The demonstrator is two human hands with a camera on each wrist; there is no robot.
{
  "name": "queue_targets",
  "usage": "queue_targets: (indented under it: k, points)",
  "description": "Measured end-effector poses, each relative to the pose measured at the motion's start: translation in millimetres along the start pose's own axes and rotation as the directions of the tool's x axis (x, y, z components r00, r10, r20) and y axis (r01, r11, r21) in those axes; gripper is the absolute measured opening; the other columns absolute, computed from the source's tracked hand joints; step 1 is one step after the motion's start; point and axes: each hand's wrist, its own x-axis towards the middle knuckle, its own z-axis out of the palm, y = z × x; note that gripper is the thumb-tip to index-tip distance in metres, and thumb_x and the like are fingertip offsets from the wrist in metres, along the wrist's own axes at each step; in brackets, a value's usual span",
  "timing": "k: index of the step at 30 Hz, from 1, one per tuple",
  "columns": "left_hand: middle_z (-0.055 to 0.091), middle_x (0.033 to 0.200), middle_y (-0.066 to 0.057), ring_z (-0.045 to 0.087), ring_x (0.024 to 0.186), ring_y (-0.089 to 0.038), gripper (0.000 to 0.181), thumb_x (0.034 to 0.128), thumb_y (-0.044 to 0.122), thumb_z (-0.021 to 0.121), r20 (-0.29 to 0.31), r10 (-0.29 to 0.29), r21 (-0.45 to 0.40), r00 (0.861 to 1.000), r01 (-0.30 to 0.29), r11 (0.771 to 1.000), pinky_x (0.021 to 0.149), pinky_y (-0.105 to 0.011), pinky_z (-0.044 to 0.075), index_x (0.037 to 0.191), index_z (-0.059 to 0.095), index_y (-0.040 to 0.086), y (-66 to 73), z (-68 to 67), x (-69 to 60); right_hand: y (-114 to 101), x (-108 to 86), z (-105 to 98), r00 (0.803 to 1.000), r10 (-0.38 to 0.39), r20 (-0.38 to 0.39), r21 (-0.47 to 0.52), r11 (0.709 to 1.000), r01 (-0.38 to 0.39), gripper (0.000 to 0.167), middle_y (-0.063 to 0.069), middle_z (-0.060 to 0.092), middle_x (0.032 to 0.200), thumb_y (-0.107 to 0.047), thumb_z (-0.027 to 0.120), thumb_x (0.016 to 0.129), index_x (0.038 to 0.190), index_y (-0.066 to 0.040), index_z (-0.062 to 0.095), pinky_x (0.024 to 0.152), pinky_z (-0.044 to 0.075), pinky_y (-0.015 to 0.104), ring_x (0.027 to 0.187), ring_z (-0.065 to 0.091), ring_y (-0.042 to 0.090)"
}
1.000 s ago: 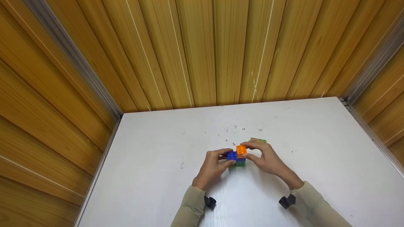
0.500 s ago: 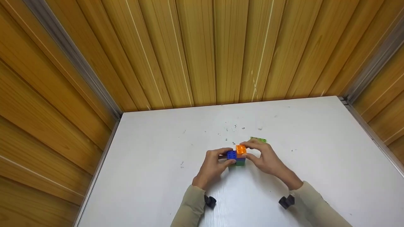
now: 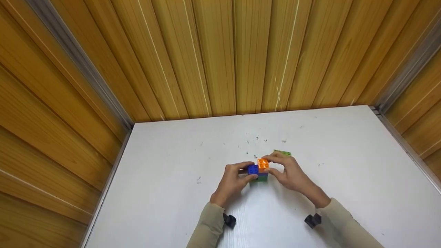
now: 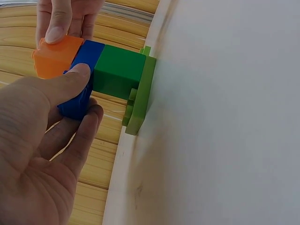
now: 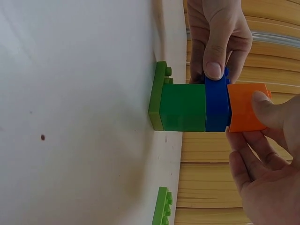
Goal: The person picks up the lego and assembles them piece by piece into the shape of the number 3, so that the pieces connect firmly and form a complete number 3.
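Observation:
A small stack of toy building bricks stands on the table. At its foot lies a light green flat brick (image 4: 142,101), with a dark green brick (image 5: 183,108) upright on one end. A flat blue brick (image 3: 253,169) lies across the top of the dark green one and overhangs to the left. My left hand (image 3: 232,181) pinches that overhanging part between thumb and fingers. On the blue brick's right half is an orange brick (image 3: 263,165), which my right hand (image 3: 290,174) grips by its sides. Only a thin dark line shows between orange and blue.
Another light green flat brick (image 3: 282,152) lies on the white table (image 3: 165,172) just beyond my right hand. Wood-patterned panels (image 3: 220,58) rise behind the table and along both sides.

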Motion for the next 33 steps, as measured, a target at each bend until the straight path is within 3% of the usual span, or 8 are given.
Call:
queue_targets:
  k: [6, 11, 16, 26, 33]
  points:
    - [0.076, 0.130, -0.013, 0.075, 0.112, -0.014, 0.043, 0.0961, 0.011, 0.081, -0.004, 0.005, -0.011, 1.000, -0.005, 1.000, 0.098, -0.023, 0.059, 0.136, 0.070, -0.002, -1.2, 0.7, 0.9, 0.0, -1.0, 0.6, 0.999, -0.043, -0.010, -0.020, 0.999, 0.043, 0.033, -0.004, 0.073, 0.112, -0.020, 0.081, 0.096, 0.128, -0.012, 0.078, 0.093, 0.059, 0.042, 0.106, 0.070, 0.020]
    - [0.076, 0.129, -0.011, 0.076, 0.108, -0.012, 0.042, 0.0954, 0.013, 0.082, -0.006, -0.025, -0.007, 1.000, 0.025, 1.000, 0.098, -0.025, 0.060, 0.135, 0.072, 0.001, 0.5, 0.7, 0.8, 1.6, -1.4, 2.0, 0.997, -0.072, -0.028, -0.013, 0.997, 0.072, 0.031, -0.006, 0.072, 0.109, -0.017, 0.081, 0.095, 0.126, -0.012, 0.079, 0.092, 0.059, 0.041, 0.103, 0.070, 0.020]
    - [0.077, 0.128, -0.010, 0.076, 0.106, -0.011, 0.042, 0.0952, 0.015, 0.082, -0.010, -0.047, -0.001, 0.999, 0.047, 0.999, 0.099, -0.027, 0.060, 0.134, 0.073, 0.003, 1.9, 0.7, 0.0, 4.2, -2.7, 3.6, 0.997, -0.065, -0.036, 0.001, 0.998, 0.065, 0.032, -0.006, 0.071, 0.107, -0.017, 0.081, 0.095, 0.127, -0.012, 0.079, 0.091, 0.059, 0.043, 0.100, 0.070, 0.027]
    - [0.076, 0.130, -0.008, 0.075, 0.110, -0.013, 0.042, 0.0954, 0.017, 0.082, -0.006, -0.064, -0.005, 0.998, 0.064, 0.998, 0.101, -0.028, 0.060, 0.135, 0.073, 0.004, 4.0, -0.5, -0.7, 6.0, -4.2, 4.6, 0.999, -0.029, -0.040, -0.002, 1.000, 0.029, 0.034, -0.004, 0.073, 0.113, -0.015, 0.081, 0.096, 0.129, -0.009, 0.077, 0.099, 0.060, 0.046, 0.109, 0.070, 0.022]
    - [0.076, 0.130, -0.006, 0.075, 0.111, -0.013, 0.042, 0.0952, 0.018, 0.083, -0.007, -0.083, -0.005, 0.997, 0.083, 0.997, 0.101, -0.029, 0.060, 0.135, 0.074, 0.007, 4.6, -0.7, -1.0, 3.3, -0.9, 1.0, 1.000, -0.001, 0.022, -0.010, 1.000, 0.002, 0.035, 0.002, 0.073, 0.115, -0.016, 0.079, 0.097, 0.131, -0.007, 0.075, 0.099, 0.061, 0.050, 0.108, 0.071, 0.025]
